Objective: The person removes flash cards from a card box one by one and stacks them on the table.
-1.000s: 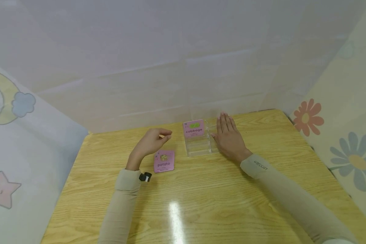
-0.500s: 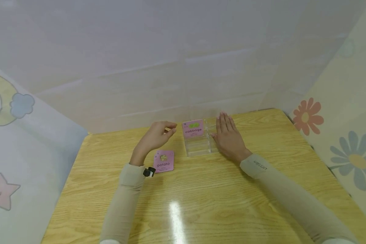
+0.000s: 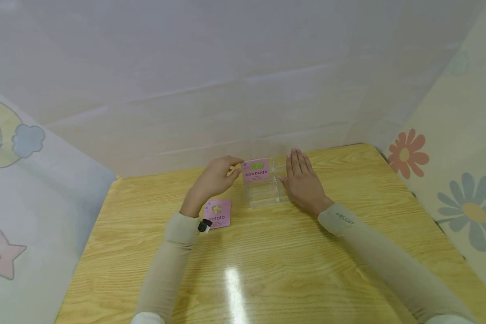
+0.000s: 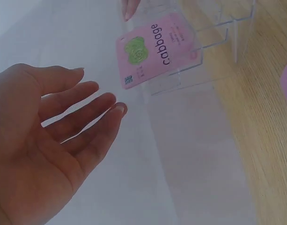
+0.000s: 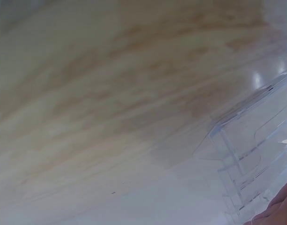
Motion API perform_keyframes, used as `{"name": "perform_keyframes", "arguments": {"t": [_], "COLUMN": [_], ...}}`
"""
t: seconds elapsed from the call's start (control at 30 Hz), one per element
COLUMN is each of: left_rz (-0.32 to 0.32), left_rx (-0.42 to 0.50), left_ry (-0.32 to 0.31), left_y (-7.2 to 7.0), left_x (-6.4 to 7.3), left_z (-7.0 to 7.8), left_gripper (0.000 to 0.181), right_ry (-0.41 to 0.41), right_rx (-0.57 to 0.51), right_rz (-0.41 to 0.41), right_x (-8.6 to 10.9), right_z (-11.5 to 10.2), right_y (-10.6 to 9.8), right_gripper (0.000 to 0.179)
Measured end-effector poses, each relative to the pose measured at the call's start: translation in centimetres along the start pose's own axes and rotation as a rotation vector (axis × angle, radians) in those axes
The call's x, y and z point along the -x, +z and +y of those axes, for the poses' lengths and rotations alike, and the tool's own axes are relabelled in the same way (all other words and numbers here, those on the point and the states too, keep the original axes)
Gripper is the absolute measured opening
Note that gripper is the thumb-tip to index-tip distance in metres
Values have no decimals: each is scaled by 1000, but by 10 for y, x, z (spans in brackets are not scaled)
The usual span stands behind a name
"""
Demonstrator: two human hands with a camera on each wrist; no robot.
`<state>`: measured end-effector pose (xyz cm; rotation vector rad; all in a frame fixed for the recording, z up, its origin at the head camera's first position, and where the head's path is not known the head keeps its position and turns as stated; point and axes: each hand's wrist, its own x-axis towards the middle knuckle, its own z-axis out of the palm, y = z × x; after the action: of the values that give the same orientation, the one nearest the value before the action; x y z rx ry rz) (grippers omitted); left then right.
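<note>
A pink card printed "cabbage" leans in the back slot of a clear plastic tiered stand. My left hand is just left of that card, fingers loosely bent with nothing between them; in the left wrist view a gap separates the fingertips from the cabbage card. Flat and straight-fingered, my right hand lies along the stand's right side, its thumb at the stand's edge. The right wrist view catches the clear stand and a bit of the right hand at its lower right corner.
A pink "potato" card lies on the wooden table, partly covered by the left wrist and its black strap. A pale wall rises behind the table, with decorated side walls left and right.
My left hand has moved right and away from me, from above the potato card to beside the cabbage card. The right hand has stayed by the stand.
</note>
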<state>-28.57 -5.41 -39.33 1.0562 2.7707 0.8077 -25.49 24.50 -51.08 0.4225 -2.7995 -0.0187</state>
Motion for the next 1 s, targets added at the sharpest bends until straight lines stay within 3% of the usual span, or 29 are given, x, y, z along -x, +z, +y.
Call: {"name": "perform_keyframes", "arguments": {"t": [0.33, 0.67, 0.9, 1.0], "left_rz": [89, 114, 164, 187], "left_rx": [-317, -451, -681, -710], "left_ry": [167, 181, 240, 262], "left_y": [22, 36, 48, 52], "left_x": [-16, -28, -34, -35], "left_z": [12, 20, 19, 18], "left_gripper": [38, 40, 38, 41], "right_ry": [-10, -9, -17, -16], "right_rx": [31, 45, 58, 57], "right_rz": [14, -3, 0, -9], "right_x": [-1, 0, 0, 1], "right_z": [0, 0, -1, -2], "right_y": [-1, -2, -2, -3], "right_gripper": [74, 75, 74, 74]}}
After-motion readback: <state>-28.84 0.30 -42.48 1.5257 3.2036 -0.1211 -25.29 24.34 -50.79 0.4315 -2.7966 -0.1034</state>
